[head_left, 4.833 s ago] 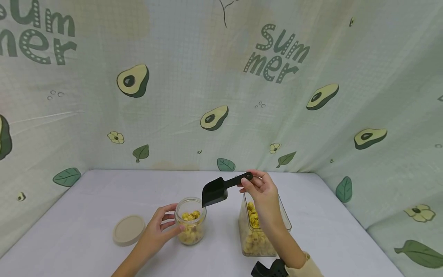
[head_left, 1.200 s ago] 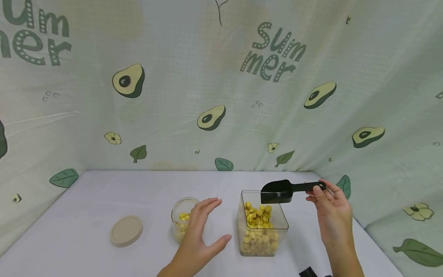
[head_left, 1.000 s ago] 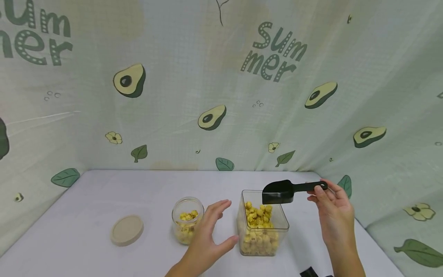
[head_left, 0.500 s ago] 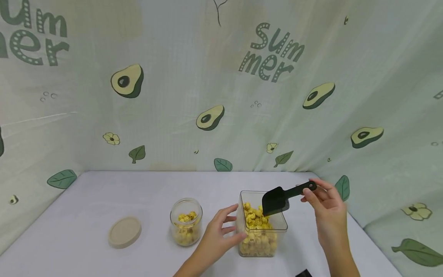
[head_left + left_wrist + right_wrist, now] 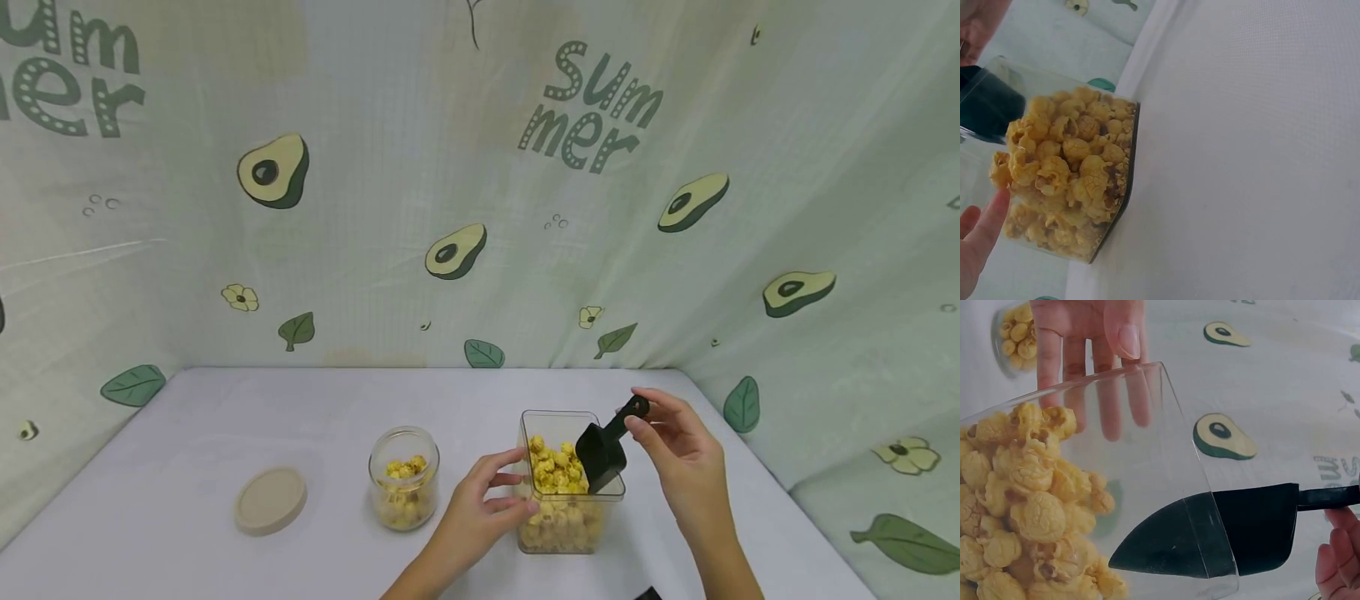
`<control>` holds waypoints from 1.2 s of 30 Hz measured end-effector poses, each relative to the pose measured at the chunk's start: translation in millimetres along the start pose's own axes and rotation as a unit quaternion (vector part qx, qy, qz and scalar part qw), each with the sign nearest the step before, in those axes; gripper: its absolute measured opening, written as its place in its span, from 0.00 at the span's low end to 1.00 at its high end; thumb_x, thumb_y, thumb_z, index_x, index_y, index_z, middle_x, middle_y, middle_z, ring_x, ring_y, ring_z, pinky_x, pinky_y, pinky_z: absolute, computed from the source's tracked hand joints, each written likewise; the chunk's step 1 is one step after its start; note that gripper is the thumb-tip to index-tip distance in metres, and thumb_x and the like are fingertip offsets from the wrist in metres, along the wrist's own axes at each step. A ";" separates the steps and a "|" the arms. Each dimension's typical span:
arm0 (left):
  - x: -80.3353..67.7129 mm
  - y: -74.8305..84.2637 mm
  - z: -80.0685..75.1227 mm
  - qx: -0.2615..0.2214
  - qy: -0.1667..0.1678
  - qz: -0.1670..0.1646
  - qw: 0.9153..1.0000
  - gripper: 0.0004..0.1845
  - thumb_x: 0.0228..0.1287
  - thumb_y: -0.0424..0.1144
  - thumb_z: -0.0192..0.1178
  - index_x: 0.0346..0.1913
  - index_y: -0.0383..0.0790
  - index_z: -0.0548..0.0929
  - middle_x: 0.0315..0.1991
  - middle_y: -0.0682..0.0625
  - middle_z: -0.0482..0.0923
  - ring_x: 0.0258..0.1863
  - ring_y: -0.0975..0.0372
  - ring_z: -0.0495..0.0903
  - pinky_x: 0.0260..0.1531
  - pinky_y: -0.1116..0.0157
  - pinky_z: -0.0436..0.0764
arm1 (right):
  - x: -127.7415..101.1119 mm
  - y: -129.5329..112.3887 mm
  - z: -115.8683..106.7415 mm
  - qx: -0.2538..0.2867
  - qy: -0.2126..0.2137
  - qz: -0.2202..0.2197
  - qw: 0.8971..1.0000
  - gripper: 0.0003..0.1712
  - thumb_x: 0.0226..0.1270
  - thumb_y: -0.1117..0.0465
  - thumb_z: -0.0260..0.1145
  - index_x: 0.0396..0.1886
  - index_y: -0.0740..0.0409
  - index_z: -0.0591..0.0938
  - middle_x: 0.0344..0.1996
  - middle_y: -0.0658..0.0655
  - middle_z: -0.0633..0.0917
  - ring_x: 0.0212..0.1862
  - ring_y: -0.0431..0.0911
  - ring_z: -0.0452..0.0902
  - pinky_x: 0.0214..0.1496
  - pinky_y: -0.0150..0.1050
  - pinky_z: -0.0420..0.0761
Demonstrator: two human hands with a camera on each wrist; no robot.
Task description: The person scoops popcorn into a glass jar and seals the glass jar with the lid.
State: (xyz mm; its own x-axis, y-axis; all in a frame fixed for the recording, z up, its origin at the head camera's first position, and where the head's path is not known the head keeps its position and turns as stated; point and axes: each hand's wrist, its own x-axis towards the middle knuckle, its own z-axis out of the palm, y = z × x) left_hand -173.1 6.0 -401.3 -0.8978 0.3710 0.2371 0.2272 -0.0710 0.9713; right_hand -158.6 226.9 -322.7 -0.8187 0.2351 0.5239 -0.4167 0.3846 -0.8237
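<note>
A clear square container (image 5: 611, 493) of yellow popcorn (image 5: 557, 473) stands on the white table (image 5: 225, 417). My left hand (image 5: 516, 482) holds its left wall, and its fingers (image 5: 1091, 356) show through the plastic in the right wrist view. My right hand (image 5: 636, 412) pinches the handle of a black scoop (image 5: 602, 454), whose blade tilts down into the container's right side beside the popcorn. The left wrist view shows the popcorn (image 5: 1066, 162) heaped against the wall, the scoop (image 5: 988, 106) behind it and one fingertip (image 5: 988, 222) on the plastic.
A small round glass jar (image 5: 403, 487), part filled with popcorn, stands open left of the container. Its beige lid (image 5: 271, 498) lies flat further left. A cloth backdrop (image 5: 465, 208) printed with avocados closes the back and both sides of the table.
My left hand left the jar and took hold of the container's left wall. My right hand carried the scoop from over the jar to the container and tipped its blade down inside.
</note>
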 end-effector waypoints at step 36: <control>0.9 -2.2 1.5 0.006 -0.002 0.005 1.000 0.29 0.60 0.39 0.63 0.64 0.42 0.69 0.61 0.44 0.66 0.55 0.51 0.71 0.49 0.69 0.80 | -1.0 22.0 12.5 -0.148 -0.080 -0.125 0.978 0.17 0.57 0.69 0.67 0.46 0.52 0.80 0.28 0.45 0.80 0.32 0.33 0.72 0.35 0.26 0.72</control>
State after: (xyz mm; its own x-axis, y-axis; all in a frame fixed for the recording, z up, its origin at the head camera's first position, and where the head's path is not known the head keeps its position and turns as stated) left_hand -173.9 8.0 -403.2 -0.8943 0.3738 0.2461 0.2399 -0.0637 0.9687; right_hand -171.9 224.0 -344.1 -0.7672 -0.0319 0.6406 -0.4978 0.6595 -0.5633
